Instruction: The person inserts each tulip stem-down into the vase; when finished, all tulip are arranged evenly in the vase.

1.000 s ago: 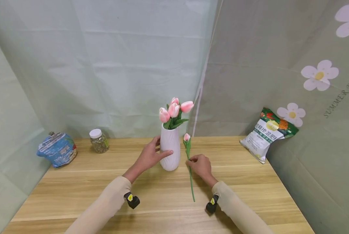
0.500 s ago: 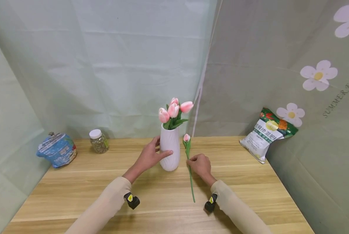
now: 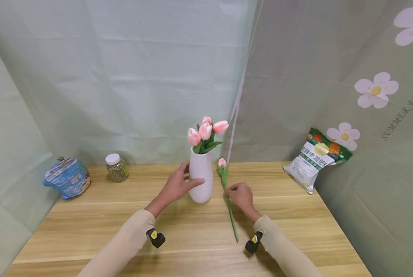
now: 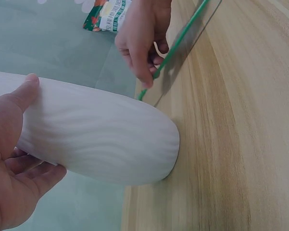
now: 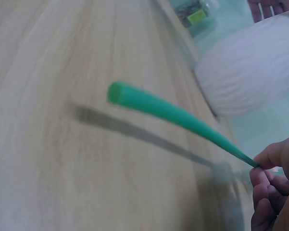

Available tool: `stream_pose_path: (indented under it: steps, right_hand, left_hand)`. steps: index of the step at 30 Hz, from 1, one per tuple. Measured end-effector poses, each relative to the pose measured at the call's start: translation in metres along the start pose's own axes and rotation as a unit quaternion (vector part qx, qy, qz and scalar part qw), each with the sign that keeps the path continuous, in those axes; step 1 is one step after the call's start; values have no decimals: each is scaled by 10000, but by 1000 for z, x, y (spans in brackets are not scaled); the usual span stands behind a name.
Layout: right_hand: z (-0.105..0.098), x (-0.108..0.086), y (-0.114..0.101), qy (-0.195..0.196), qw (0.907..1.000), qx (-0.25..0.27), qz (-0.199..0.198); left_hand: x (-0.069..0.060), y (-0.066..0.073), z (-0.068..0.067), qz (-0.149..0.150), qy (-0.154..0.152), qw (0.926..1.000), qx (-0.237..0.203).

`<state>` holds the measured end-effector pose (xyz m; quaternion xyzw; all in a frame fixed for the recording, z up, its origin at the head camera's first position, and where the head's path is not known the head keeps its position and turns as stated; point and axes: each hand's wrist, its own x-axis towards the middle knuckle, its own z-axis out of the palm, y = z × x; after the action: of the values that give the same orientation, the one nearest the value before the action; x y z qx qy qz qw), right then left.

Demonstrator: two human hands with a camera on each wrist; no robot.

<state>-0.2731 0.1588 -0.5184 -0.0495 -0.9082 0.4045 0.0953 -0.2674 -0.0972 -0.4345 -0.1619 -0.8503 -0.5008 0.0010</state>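
A white ribbed vase [image 3: 201, 177] stands upright on the table, with several pink artificial tulips [image 3: 205, 131] in its mouth. My left hand [image 3: 176, 185] holds the vase from the left, its thumb across the front and the fingers round the back. To the right of the vase, my right hand [image 3: 240, 195] pinches the green stem of a single tulip [image 3: 224, 175] between thumb and fingers. The right wrist view shows the cut end of that stem [image 5: 168, 113] raised above the wood, its shadow beneath.
On the left of the wooden table [image 3: 130, 238] are a crumpled blue bag [image 3: 69, 179] and a white-lidded jar [image 3: 117, 168]. A green and white packet [image 3: 313, 159] leans at the right. Cloth walls [image 3: 140, 77] rise behind the table's back edge.
My right hand has shifted slightly right with the single tulip, whose stem has lifted and whose lower end has swung to the right. The left hand and vase have stayed in place.
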Motion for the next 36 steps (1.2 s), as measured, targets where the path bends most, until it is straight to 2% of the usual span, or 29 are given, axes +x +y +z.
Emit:
stream_pose_path:
  steps: [16, 25, 31, 36]
  right_hand:
    - [-38, -8, -19, 225, 9959, 856, -192]
    - [-59, -4, -35, 391, 9882, 1452, -287]
    - [-71, -3, -45, 468, 9789, 1942, -421]
    - [-80, 0, -52, 594, 9740, 2120, -526]
  left_hand:
    - [-1, 0, 0, 23, -9, 10000, -26]
    - [-1, 1, 0, 87, -8, 10000, -38]
    - [0, 1, 0, 5, -16, 10000, 34]
    - [0, 1, 0, 33, -19, 10000, -6]
